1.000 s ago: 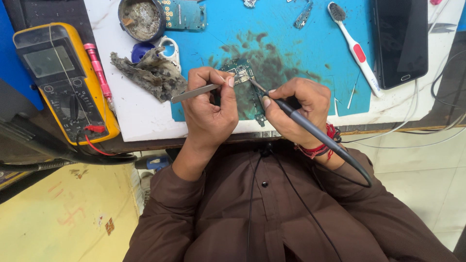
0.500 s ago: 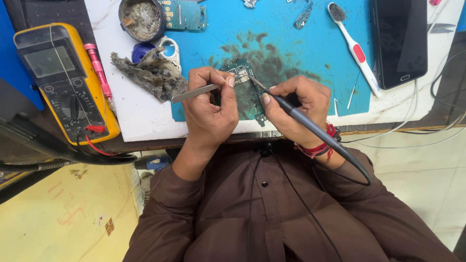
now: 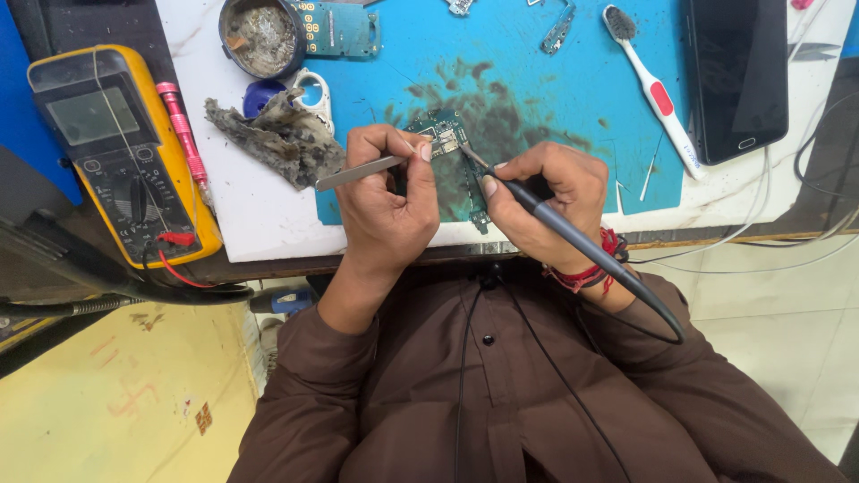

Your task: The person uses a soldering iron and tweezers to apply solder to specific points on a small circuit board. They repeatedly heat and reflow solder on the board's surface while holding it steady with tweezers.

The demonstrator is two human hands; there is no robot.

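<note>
Blue mat [image 3: 555,98], circuit board [image 3: 447,143] half hidden under left hand [image 3: 385,192], right hand [image 3: 541,201].

Circuit board [image 3: 447,156] partly behind hands

A white, marble-patterned worktop [image 3: 268,224] with a dark front edge runs across the top; a stained blue rubber work mat [image 3: 537,80] covers its middle; pale square floor tiles [image 3: 787,295] lie below on one side; a yellowish painted floor patch [image 3: 116,402] lies on the other; light is even and soft.
</note>
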